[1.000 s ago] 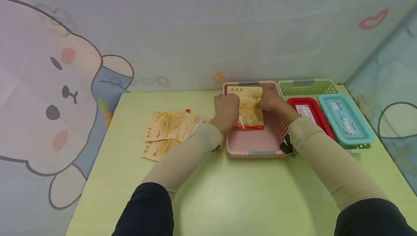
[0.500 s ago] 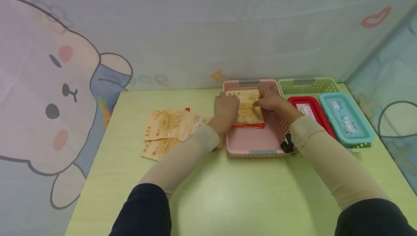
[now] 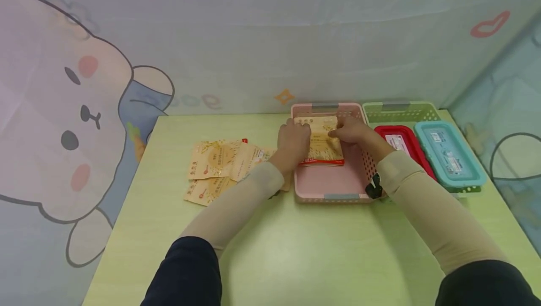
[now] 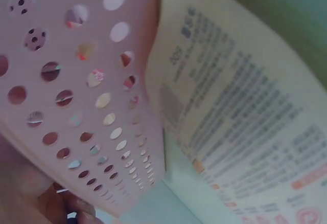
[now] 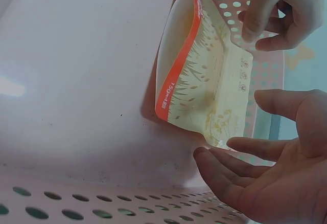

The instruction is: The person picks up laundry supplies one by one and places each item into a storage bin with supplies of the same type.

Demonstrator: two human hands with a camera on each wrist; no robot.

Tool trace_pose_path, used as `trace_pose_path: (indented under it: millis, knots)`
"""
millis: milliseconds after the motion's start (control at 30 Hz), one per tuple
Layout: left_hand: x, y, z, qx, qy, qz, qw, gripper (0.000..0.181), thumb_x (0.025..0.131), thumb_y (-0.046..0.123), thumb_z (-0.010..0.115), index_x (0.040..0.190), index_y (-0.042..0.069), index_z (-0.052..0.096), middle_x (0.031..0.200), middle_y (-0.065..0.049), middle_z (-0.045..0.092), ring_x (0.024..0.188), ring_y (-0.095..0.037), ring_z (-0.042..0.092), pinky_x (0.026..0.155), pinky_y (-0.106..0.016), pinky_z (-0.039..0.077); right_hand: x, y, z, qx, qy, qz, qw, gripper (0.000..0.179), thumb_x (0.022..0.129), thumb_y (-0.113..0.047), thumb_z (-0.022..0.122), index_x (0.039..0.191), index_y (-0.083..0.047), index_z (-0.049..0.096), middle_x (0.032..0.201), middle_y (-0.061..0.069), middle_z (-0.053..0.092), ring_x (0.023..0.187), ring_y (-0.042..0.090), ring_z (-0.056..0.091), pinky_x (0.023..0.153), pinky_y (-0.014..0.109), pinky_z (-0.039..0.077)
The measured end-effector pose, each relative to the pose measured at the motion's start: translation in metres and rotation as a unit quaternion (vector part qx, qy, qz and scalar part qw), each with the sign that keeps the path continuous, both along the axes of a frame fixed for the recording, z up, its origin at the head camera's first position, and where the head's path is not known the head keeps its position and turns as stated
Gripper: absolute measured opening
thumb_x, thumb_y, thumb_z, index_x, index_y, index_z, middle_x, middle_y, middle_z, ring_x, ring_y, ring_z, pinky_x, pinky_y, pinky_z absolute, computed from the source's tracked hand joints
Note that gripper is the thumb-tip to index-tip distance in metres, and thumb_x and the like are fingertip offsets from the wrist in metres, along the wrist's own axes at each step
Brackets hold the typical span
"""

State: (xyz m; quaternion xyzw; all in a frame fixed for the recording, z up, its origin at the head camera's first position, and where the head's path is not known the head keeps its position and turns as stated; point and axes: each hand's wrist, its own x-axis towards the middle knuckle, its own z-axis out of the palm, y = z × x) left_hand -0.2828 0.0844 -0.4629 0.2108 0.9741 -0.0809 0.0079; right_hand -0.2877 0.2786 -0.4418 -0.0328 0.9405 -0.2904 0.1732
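Observation:
A cream-yellow pouch (image 3: 323, 139) with a red bottom band lies in the pink basket (image 3: 329, 184), against its back. In the right wrist view the pouch (image 5: 209, 75) is bent across its middle. My right hand (image 3: 354, 132) is at its right side, the fingers (image 5: 225, 175) spread and fingertips right at its corner. My left hand (image 3: 293, 141) is over the basket's left rim beside the pouch, fingers loosely bent with nothing seen between them. The left wrist view shows the perforated wall (image 4: 76, 91) and the printed back of another pouch (image 4: 240, 106) outside it.
Several similar pouches (image 3: 215, 160) lie overlapping on the table left of the basket, partly hidden by the left forearm. On the right a green basket (image 3: 401, 113) holds a red-lidded box (image 3: 397, 139) and a turquoise-lidded box (image 3: 450, 153). A curtain backdrop (image 3: 253, 62) stands behind the table.
The pouch's upper edge has gone down slightly into the pink basket. My right hand has shifted a little left over it, its thumb reaching further out. My left hand stays nearly in place.

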Motion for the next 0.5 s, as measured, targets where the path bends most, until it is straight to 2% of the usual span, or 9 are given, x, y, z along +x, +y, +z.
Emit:
trace_pose_path:
  millis: [67, 167, 233, 333, 500]
  knots:
    - [0.0, -0.001, 0.001, 0.003, -0.007, 0.0, 1.0, 0.033, 0.108, 0.034, 0.059, 0.135, 0.016, 0.066, 0.121, -0.003, 0.07, 0.115, -0.025, 0.059, 0.09, -0.039, 0.056, 0.001, 0.001, 0.002, -0.003, -0.004, 0.007, 1.0, 0.048, 0.104, -0.028, 0.062, 0.127, 0.014, 0.059, 0.113, 0.025, 0.061, 0.091, 0.031, 0.057, 0.075, 0.041, 0.049]
    - [-0.001, -0.004, 0.005, 0.012, -0.014, -0.007, 0.9998, 0.037, 0.109, 0.036, 0.056, 0.14, 0.016, 0.064, 0.126, -0.004, 0.068, 0.118, -0.026, 0.06, 0.09, -0.041, 0.057, 0.005, 0.002, 0.005, -0.011, -0.014, 0.013, 0.9998, 0.05, 0.106, -0.028, 0.062, 0.131, 0.015, 0.057, 0.114, 0.024, 0.06, 0.084, 0.026, 0.055, 0.071, 0.038, 0.048]
    - [-0.001, -0.006, 0.007, 0.024, -0.016, -0.011, 0.9995, 0.039, 0.11, 0.037, 0.056, 0.143, 0.016, 0.062, 0.13, -0.005, 0.067, 0.119, -0.026, 0.06, 0.091, -0.041, 0.058, 0.007, 0.002, 0.009, -0.014, -0.021, 0.015, 0.9996, 0.054, 0.106, -0.029, 0.061, 0.135, 0.016, 0.054, 0.12, 0.028, 0.06, 0.085, 0.027, 0.056, 0.072, 0.039, 0.05]
    - [0.0, -0.01, 0.011, 0.041, -0.019, -0.017, 0.9988, 0.04, 0.109, 0.035, 0.058, 0.144, 0.016, 0.061, 0.132, -0.006, 0.066, 0.118, -0.026, 0.062, 0.088, -0.042, 0.06, 0.011, 0.001, 0.013, -0.013, -0.031, 0.015, 0.9993, 0.062, 0.107, -0.03, 0.059, 0.146, 0.017, 0.047, 0.139, 0.032, 0.055, 0.1, 0.032, 0.058, 0.081, 0.044, 0.054]
    - [0.001, -0.016, 0.017, 0.062, -0.031, -0.022, 0.9973, 0.045, 0.109, 0.034, 0.062, 0.15, 0.016, 0.057, 0.143, -0.007, 0.061, 0.118, -0.026, 0.062, 0.084, -0.041, 0.061, 0.014, -0.001, 0.019, -0.015, -0.047, 0.023, 0.9985, 0.067, 0.11, -0.031, 0.056, 0.152, 0.018, 0.039, 0.157, 0.035, 0.04, 0.13, 0.04, 0.054, 0.096, 0.052, 0.056]
